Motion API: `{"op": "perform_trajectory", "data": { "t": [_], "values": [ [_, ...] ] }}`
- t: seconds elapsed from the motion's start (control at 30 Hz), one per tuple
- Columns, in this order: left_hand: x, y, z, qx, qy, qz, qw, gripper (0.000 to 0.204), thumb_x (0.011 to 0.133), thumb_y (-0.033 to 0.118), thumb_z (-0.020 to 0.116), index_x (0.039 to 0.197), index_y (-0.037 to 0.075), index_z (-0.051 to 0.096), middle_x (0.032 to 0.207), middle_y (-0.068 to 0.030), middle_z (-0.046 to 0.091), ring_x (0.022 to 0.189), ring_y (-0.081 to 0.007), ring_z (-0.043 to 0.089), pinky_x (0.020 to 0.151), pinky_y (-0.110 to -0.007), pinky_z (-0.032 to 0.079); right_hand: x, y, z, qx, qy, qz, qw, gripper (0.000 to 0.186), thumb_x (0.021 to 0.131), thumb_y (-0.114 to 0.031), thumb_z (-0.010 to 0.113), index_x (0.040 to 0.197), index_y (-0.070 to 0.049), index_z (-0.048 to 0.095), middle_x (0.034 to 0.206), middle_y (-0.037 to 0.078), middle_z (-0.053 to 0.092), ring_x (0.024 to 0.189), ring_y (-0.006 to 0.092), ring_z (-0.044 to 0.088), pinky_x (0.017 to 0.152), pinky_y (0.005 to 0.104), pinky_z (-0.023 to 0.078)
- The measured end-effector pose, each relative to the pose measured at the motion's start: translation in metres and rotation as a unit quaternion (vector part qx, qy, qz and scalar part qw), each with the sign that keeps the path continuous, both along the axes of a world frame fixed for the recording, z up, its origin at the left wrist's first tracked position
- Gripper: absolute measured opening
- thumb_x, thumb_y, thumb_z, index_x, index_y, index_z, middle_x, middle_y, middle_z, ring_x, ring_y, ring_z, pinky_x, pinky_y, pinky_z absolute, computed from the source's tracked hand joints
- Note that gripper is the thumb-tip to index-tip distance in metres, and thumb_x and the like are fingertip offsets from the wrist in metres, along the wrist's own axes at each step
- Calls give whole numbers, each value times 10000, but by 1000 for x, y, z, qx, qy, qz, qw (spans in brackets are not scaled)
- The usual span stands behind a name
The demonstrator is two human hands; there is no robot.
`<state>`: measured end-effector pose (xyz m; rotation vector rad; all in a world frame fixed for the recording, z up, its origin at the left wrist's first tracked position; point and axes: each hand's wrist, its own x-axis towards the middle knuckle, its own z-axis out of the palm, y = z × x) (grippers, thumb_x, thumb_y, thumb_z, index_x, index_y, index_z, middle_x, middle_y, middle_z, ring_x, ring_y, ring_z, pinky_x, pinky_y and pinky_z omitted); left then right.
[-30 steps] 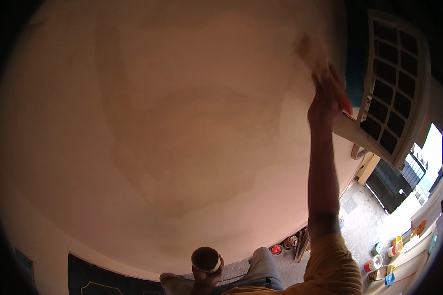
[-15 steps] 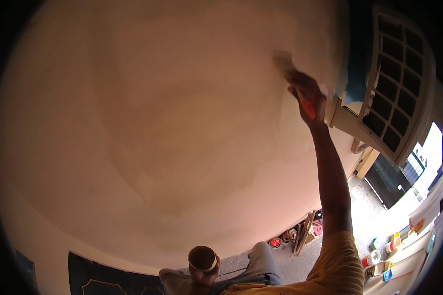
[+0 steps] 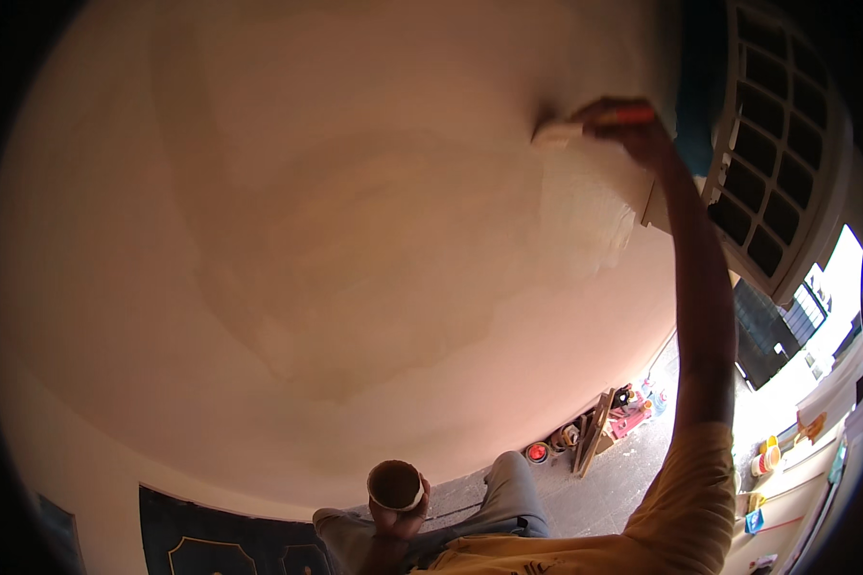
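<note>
From the head camera, looking up and outward: my right hand (image 3: 633,129) is raised high on a fully stretched arm, closed around the red handle of a flat, pale-bristled paintbrush (image 3: 571,129). The brush runs roughly level, handle toward the window side, bristles pointing to my left and pressed against the broad peach-coloured plaster wall (image 3: 355,240). Just beneath the bristles lies a lighter, freshly wet-looking patch of paint (image 3: 585,211), running downward from the brush; the rest of the wall to my left is duller and patchy. The brush therefore sits at the top edge of the covered patch, and I judge the bare wall open to it lies leftward and above.

My left hand (image 3: 400,517) is low, close to my body near the bottom of the picture, fingers wrapped around a small round dark-rimmed paint cup (image 3: 395,484), held upright with its mouth facing up. I cannot make out how full it is. The cup is well apart from the brush: almost the whole length of my right arm lies between them, cup down and to the left, brush up and to the right.

To the right of the brush is a white-framed grid window with a teal edge (image 3: 767,182), near the hand but not touching it. Far below, on the grey floor (image 3: 594,498), stand wooden boards (image 3: 594,441) and small coloured tubs (image 3: 539,450) against the wall's foot.
</note>
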<state>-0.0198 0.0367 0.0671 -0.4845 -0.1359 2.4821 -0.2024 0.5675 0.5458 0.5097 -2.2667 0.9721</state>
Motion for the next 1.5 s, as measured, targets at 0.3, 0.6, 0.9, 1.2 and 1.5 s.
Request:
{"op": "perform_trajectory", "data": {
  "t": [0.3,0.6,0.9,1.2,1.5],
  "values": [
    [5,3,18,-8,10,16,1000,476,889,493,685,1234,165,693,1231,-91,693,1257,-337,587,890,-534,613,-11,18,73,-47,248,174,952,278,963,-200,627,1158,-12,689,1170,146,704,1099,235,660,980,384,508],
    [6,-13,13,-21,-4,34,999,521,883,525,681,1235,141,689,1224,-115,692,1233,-351,606,872,-531,623,-5,-50,-210,-48,181,55,981,219,898,-56,730,1105,13,710,1269,168,623,1140,244,630,921,378,562],
    [9,-27,0,-28,-8,35,999,530,870,528,703,1230,140,693,1227,-110,693,1237,-346,603,872,-533,621,11,-35,-189,-108,-49,105,987,230,867,-24,788,1090,-20,734,1145,76,695,1061,198,675,948,339,551],
    [9,-19,7,-17,26,28,999,483,870,519,700,1210,176,706,1213,-78,698,1246,-321,591,903,-536,609,-21,34,92,42,124,66,989,231,809,-67,803,1036,-55,763,998,36,759,976,158,700,898,322,561],
    [4,-19,4,-13,10,37,999,469,872,513,705,1194,172,711,1200,-89,697,1241,-329,593,889,-538,618,-30,39,224,82,395,21,915,57,892,57,737,938,26,745,1020,107,746,1009,205,697,853,341,587]
  ]
}}
